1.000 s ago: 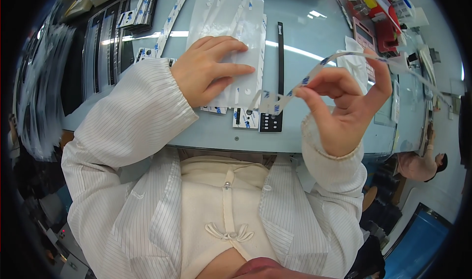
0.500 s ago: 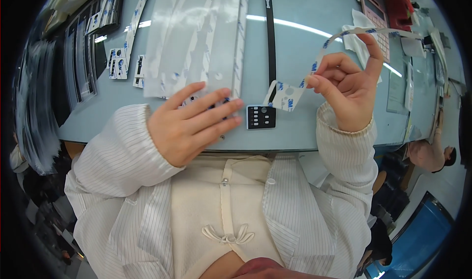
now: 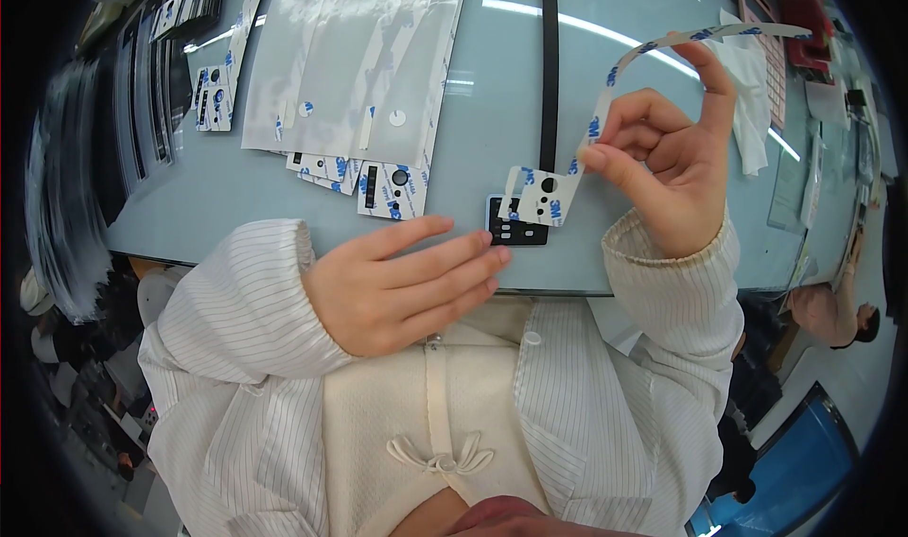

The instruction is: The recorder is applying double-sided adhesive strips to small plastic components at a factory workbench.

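A long black strip lies on the glass table, with a small black panel with little windows at its near end. My right hand pinches a white adhesive piece with blue print between thumb and forefinger. Its square end, with a round hole, hangs over the panel and partly covers it; whether they touch I cannot tell. The narrow tail curves up past my fingers to the far right. My left hand is open, fingers stretched, its tips at the panel's left edge.
Translucent sheets lie left of the black strip, with more printed adhesive pieces poking out beneath. Other adhesive strips and dark strips stand further left. A white tissue and a pink calculator are at right.
My left hand has moved off the sheets, right and nearer, to the panel. The adhesive piece's square end now overlaps the panel more. The whole view has shifted slightly.
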The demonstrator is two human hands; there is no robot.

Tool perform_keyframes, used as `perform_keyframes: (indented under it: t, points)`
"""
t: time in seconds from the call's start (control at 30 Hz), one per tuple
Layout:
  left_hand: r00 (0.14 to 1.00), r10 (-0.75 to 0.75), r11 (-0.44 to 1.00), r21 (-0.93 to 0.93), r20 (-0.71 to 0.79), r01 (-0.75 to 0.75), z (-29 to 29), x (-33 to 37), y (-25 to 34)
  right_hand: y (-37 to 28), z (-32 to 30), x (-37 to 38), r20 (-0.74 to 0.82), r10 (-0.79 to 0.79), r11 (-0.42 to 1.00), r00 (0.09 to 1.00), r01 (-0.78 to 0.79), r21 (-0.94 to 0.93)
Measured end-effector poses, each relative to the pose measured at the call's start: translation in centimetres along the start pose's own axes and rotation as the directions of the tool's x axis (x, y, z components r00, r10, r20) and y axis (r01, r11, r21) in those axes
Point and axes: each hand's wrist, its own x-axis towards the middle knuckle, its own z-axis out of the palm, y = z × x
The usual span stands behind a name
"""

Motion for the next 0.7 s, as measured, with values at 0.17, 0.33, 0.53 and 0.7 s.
perform_keyframes:
  t: [0.17,0.33,0.53,0.7]
  points:
    - [1.0,-0.023,0.999,0.028,-0.014,0.024,-0.7,-0.2,-0.9,0.1,0.0,-0.2,-0.022,0.029,0.998,0.999,-0.028,0.053]
    - [0.999,-0.034,0.998,0.06,-0.033,0.036,-0.8,-0.6,-1.1,0.5,0.5,-0.6,0.003,0.02,0.999,1.0,-0.02,0.037]
    - [0.994,-0.002,0.998,0.059,-0.106,0.008,-1.2,-1.9,-0.9,0.1,1.7,-0.6,0.046,0.009,1.0,0.999,-0.009,-0.001]
    - [0.991,-0.031,0.997,0.072,-0.132,0.041,-0.8,-2.3,-1.0,0.2,2.4,-0.1,0.088,-0.01,1.0,0.996,0.009,0.006]
